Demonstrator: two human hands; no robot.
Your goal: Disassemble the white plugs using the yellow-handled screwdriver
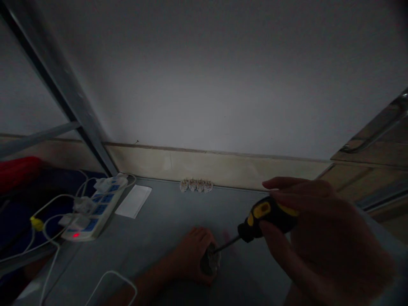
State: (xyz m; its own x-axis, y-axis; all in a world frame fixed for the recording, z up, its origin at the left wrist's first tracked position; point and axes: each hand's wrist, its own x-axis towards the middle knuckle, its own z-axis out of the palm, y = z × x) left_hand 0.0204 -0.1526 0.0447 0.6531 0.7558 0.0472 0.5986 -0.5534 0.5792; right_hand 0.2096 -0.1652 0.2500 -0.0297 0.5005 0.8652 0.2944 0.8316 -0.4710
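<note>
My right hand is closed around the black and yellow handle of a screwdriver. The screwdriver's shaft slants down to the left, and its tip meets a small round part with a dark side and a pale, clear-looking face. My left hand grips that round part from the left, close to the grey tabletop. What the tip touches on the face is too dim to make out.
Several small clear parts with metal pins stand in a row by the wall. At left lie a white paper and a power strip with plugs and a lit red switch. A white cable loops near my left forearm.
</note>
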